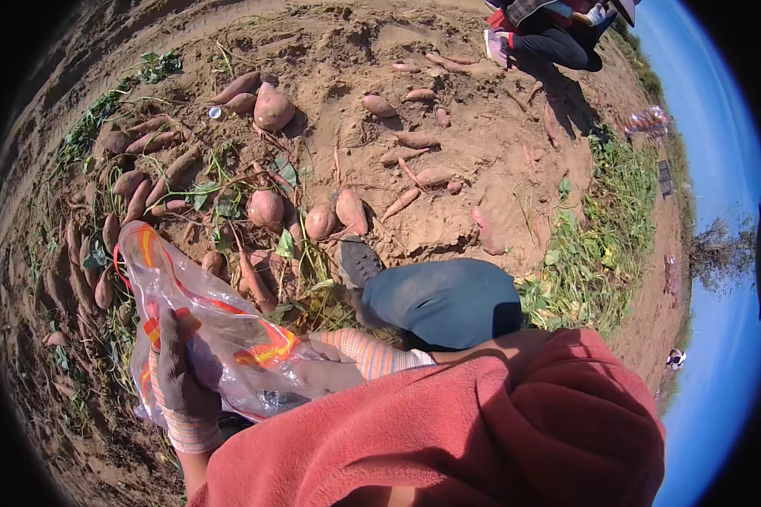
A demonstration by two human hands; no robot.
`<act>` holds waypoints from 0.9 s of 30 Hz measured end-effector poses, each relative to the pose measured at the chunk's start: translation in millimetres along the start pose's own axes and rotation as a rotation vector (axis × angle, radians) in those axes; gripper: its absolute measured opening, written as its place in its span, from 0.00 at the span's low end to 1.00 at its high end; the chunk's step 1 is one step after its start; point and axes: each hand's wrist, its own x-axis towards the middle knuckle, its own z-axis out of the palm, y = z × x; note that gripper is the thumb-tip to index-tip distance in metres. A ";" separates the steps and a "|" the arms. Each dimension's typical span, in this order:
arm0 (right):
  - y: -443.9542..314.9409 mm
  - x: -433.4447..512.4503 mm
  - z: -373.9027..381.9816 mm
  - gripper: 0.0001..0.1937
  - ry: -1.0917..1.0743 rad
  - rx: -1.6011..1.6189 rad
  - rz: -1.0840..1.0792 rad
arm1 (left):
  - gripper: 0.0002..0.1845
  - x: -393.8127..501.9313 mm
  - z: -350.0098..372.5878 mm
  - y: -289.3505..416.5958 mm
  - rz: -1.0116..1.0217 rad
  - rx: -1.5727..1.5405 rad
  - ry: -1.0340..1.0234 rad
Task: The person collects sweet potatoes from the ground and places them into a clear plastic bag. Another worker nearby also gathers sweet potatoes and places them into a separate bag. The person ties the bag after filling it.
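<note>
My left hand, in a striped knit glove with a grey coated palm, grips a clear plastic bag with red and orange print. Something pinkish shows through the film beside its fingers; what it is, I cannot tell. My right hand, in a matching glove, reaches in from the right at the bag's other end. Film covers its fingers, so its grip is unclear. Beyond the bag, sweet potatoes lie on the soil among vines, some in a heap at left. My bent knee and shoe are just right of the bag.
More sweet potatoes are scattered across the bare soil. A small white cap-like object lies near a large root. Another person crouches at the top right. Green vines run along the right, with a dark crate and filled bags farther off.
</note>
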 end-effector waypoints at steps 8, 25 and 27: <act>79.8 -28.3 -38.0 0.14 -0.118 -1.766 -1.209 | 0.16 -40.9 -1.4 3.5 -0.046 -0.256 -0.101; -27.6 -69.0 -293.9 0.14 0.463 0.066 -0.966 | 0.14 -54.4 1.0 19.9 -0.250 -0.349 -0.090; -27.0 -28.6 -323.6 0.11 0.530 -0.104 -0.807 | 0.16 -11.2 -47.3 -14.4 -0.251 -0.337 -0.148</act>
